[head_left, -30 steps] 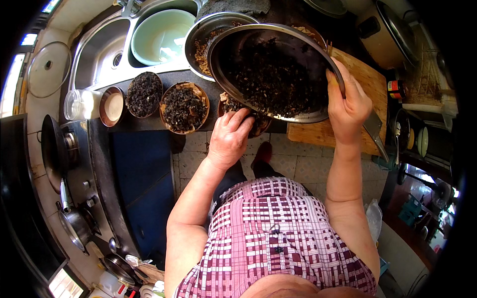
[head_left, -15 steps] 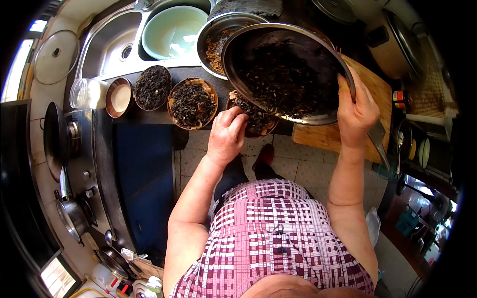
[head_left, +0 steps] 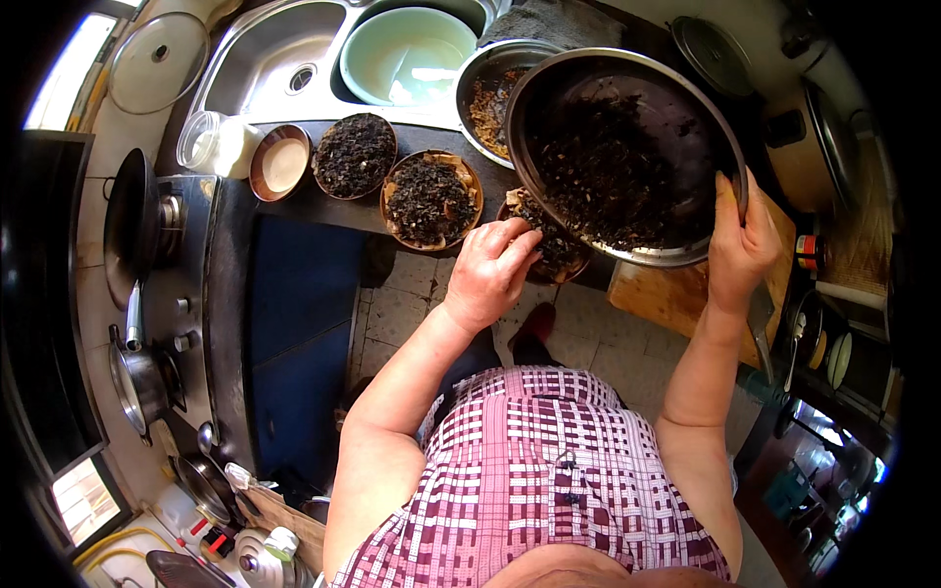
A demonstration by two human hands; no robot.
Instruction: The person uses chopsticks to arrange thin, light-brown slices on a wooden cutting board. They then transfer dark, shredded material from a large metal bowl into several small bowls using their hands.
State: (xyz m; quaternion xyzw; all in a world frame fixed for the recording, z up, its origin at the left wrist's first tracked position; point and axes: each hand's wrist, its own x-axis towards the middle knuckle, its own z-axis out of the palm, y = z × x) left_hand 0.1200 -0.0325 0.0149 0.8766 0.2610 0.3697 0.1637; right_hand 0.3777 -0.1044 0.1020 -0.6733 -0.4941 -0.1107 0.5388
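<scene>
My right hand point(head_left: 742, 240) grips the rim of a wide metal basin point(head_left: 708, 257), thumb inside. The basin is tilted toward me, dark chopped leafy food point(head_left: 613, 186) spread over its inside. Its lower left edge hangs over a brown bowl point(head_left: 573, 272) of the same dark food, which it partly covers. At that bowl's near left side my left hand point(head_left: 490, 274) is closed, fingertips pressed together over the food. Whatever they pinch is hidden. To the left stand two more filled bowls, one with pale brown pieces at its edge point(head_left: 431, 201), the other heaped dark point(head_left: 355, 157).
A small bowl of creamy liquid point(head_left: 284, 165) and a clear jar point(head_left: 218, 145) stand farther left. Behind are a steel sink point(head_left: 257, 69), a pale green basin point(head_left: 402, 59) and a metal bowl of brown bits point(head_left: 490, 110). A cutting board point(head_left: 652, 294) with a knife point(head_left: 761, 343) lies right.
The whole view has shifted, so the counter things appear farther right. The dark food has slid somewhat within the tilted basin. My left hand stays closed at the bowl.
</scene>
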